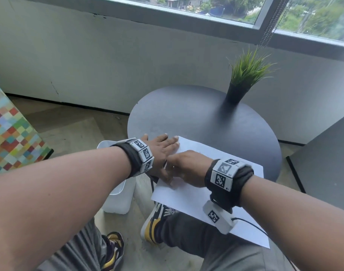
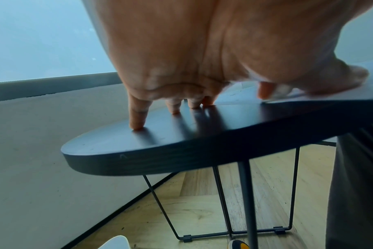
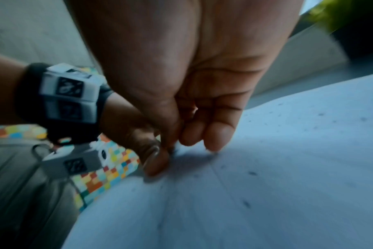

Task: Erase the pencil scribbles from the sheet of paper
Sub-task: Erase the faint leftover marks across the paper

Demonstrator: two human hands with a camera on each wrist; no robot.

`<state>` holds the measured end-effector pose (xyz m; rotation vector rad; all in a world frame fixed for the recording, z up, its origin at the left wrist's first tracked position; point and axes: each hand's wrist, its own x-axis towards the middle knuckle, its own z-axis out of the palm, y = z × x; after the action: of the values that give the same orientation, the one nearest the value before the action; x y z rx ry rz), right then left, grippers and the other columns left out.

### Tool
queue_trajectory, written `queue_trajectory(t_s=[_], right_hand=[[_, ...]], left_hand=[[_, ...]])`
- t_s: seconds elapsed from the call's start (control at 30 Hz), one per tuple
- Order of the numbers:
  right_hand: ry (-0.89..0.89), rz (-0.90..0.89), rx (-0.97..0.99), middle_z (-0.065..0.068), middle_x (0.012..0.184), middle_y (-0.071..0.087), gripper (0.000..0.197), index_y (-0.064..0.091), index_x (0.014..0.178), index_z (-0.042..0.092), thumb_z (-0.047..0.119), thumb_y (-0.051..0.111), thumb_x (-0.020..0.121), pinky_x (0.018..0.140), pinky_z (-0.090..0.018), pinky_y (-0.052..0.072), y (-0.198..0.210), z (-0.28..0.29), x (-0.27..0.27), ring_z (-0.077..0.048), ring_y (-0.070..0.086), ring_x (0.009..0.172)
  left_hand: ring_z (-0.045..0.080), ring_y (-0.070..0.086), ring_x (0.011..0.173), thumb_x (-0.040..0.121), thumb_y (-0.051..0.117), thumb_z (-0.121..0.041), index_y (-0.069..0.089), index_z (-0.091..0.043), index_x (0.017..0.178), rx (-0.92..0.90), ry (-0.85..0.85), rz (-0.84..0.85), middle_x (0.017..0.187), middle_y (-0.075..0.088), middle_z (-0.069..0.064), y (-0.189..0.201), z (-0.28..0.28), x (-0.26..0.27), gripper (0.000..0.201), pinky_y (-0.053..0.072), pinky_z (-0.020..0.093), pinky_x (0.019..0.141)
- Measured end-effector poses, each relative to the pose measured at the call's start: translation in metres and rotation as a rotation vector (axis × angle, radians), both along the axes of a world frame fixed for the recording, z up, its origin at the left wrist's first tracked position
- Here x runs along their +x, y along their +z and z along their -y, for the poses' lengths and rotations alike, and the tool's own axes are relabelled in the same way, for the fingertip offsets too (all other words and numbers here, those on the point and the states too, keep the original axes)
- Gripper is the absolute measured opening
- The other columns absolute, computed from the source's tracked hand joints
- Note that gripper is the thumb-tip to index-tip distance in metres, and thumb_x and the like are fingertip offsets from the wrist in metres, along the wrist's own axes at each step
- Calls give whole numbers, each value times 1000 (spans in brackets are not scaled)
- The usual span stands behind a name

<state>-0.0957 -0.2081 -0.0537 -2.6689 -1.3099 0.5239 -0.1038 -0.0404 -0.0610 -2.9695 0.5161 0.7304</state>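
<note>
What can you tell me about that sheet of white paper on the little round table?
The sheet of paper is plain white, flat and apparently uncreased, lying at an angle on the near part of the dark round table, with its near end sticking out past the table's rim above the person's leg. The left hand presses on its far-left corner with straight fingers, partly on the tabletop. The right hand works on it with bunched fingertips. The right wrist view shows small dark specks scattered over it.
</note>
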Motion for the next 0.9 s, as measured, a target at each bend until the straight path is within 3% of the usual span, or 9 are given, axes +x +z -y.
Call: queue_trajectory(t_s=[0.07,0.17,0.27,0.37,0.5,0.67,0.73,0.8,0.9], right_hand=[[-58,23,-24,2,101,69,13,64,103,25,28,58,93,71,-25,36,2,11,12,-19,58,90],[-267,142,-23,-4,100,65,20,59,103,21,37,49,97,74,-29,44,7,31,27,-27,58,93],[-99,87,-28,-3,94,63,6,54,95,19,22,49,94,75,-35,45,2,28,1,-24,54,86],[-7,8,-15,5,93,64,5,58,94,25,27,54,95,73,-29,41,5,38,-7,-16,51,83],[-377,27,23,3,92,65,26,59,106,24,46,52,95,71,-27,41,8,63,15,-22,58,88],[-611,-33,49,-1,100,64,28,55,111,26,47,50,95,75,-28,42,-3,75,19,-22,57,92],[-707,-78,84,0,101,63,27,56,112,25,45,51,95,76,-27,42,-3,88,21,-21,58,94],[-767,-155,185,3,90,61,25,57,108,25,45,54,94,70,-26,44,-5,99,20,-16,58,82],[-774,-205,269,4,76,60,22,59,103,23,43,59,92,58,-21,40,-7,104,18,-11,55,64]], left_hand=[[17,-11,152,57,54,-95,-7,-26,158,7,-7,6,164,-18,-14,1,1,1,136,17,65,114],[17,-8,152,54,54,-97,-6,-27,158,8,-2,16,165,-15,-14,1,2,1,139,22,62,112],[16,-10,152,53,52,-98,-8,-26,158,30,3,-1,164,-17,-14,1,3,2,141,22,65,112],[17,-10,152,54,54,-97,-9,-24,158,52,7,-10,165,-18,-12,4,5,1,141,22,66,113],[22,-9,153,62,60,-89,-7,-20,159,69,14,-19,166,-16,-8,11,12,-1,137,18,58,116],[25,-3,153,59,63,-89,0,-18,159,107,53,-12,167,-8,-5,19,12,-3,138,21,58,117],[26,4,152,63,62,-87,10,-18,158,104,80,18,167,-2,-2,23,13,-8,129,27,56,116],[25,16,149,73,59,-81,23,-25,155,55,108,57,164,10,1,27,23,-17,106,34,50,112],[23,45,125,83,53,-75,53,-27,126,-62,253,82,134,48,1,33,35,-35,65,45,41,97]])
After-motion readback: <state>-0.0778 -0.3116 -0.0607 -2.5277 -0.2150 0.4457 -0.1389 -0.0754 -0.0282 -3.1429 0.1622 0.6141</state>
